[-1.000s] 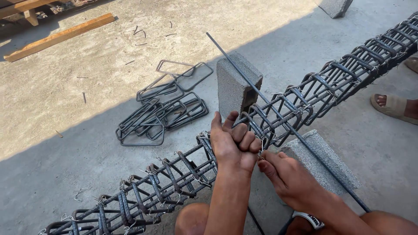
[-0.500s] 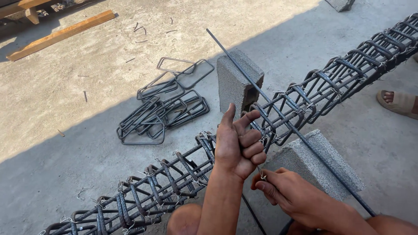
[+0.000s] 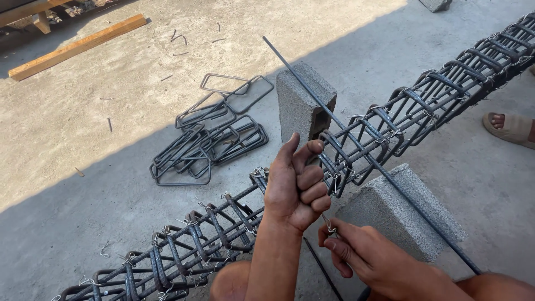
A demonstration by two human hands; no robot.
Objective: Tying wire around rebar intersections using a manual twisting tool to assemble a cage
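Note:
A long rebar cage [image 3: 390, 128] of dark bars and bent stirrups runs from lower left to upper right, resting on grey concrete blocks. My left hand [image 3: 295, 184] is closed around a bar and stirrup in the middle of the cage, thumb up. Just below it, my right hand [image 3: 368, 259] pinches a short piece of thin tie wire [image 3: 330, 226] between fingertips. A loose straight rebar rod [image 3: 356, 145] lies diagonally across the cage and the near block.
A pile of spare bent stirrups [image 3: 209, 136] lies on the concrete floor to the left. Two grey blocks [image 3: 304, 100] [image 3: 398, 212] stand under the cage. A wooden plank [image 3: 78, 47] lies far left. Another person's sandalled foot [image 3: 510, 128] is at right.
My left hand has shifted its grip on the cage, thumb now raised. My right hand has dropped lower and away from the left, now holding a bit of tie wire.

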